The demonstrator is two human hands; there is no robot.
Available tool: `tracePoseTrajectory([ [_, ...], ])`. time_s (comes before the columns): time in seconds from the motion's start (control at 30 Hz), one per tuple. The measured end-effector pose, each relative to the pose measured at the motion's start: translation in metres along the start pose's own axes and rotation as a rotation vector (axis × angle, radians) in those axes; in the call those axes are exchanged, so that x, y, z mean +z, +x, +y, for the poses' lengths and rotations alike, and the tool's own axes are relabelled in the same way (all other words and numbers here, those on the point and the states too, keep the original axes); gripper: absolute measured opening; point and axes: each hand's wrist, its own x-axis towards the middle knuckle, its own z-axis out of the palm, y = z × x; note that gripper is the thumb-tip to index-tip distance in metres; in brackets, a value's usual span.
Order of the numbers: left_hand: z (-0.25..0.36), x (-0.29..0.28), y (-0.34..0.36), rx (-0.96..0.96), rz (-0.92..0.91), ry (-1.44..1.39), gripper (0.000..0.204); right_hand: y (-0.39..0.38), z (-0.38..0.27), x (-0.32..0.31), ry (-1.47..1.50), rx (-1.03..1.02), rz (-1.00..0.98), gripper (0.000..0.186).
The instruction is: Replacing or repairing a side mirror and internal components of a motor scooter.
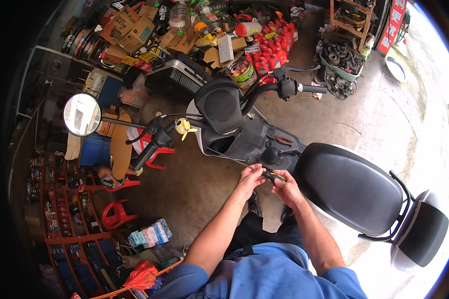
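Your left hand (251, 178) and right hand (285, 187) meet just in front of your chest, both closed on a screwdriver (270, 175) with a dark handle marked in yellow; the left fingers pinch the end toward the thin shaft, the right hand wraps the handle, and the two hands nearly touch. The shaft runs up and to the left from your left hand toward the scooter's (244, 134) dark footwell. The black seat (351, 187) lies just to the right of your right hand, and red-handled pliers (283, 140) rest on the floorboard above your hands. Farther above, beyond the handlebars (289, 88), a clear plastic jar (242, 71) stands on the floor with colourful contents you cannot make out, and beside it a cluster of red bottles (274, 47) is packed together. Cardboard boxes (129, 27) are heaped up to the left of that; what they hold is hidden. Up to the right of your hands a green crate (340, 70) is filled with dark metal parts. Well to the left of your left hand the round mirror (82, 114) sticks out, with red plastic chairs (115, 214) below it.
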Motion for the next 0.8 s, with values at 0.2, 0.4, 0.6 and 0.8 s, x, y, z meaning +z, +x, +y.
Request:
tracePoseTrajectory([
  [0.2,-0.001,-0.001,0.001,0.046,0.010,-0.013,0.027,-0.001,-0.010,-0.007,0.074,0.068,-0.029,0.024],
  [0.4,-0.001,-0.006,0.004,-0.053,0.034,0.036,0.029,-0.001,0.001,0.006,-0.011,-0.048,0.035,0.025],
  [0.6,0.000,-0.004,-0.001,0.010,-0.053,-0.058,0.031,0.003,-0.006,-0.010,-0.053,0.138,-0.056,0.026],
  [0.8,0.004,-0.010,-0.004,-0.003,-0.082,-0.083,0.032,-0.006,-0.012,0.015,0.064,0.047,0.116,0.022],
])
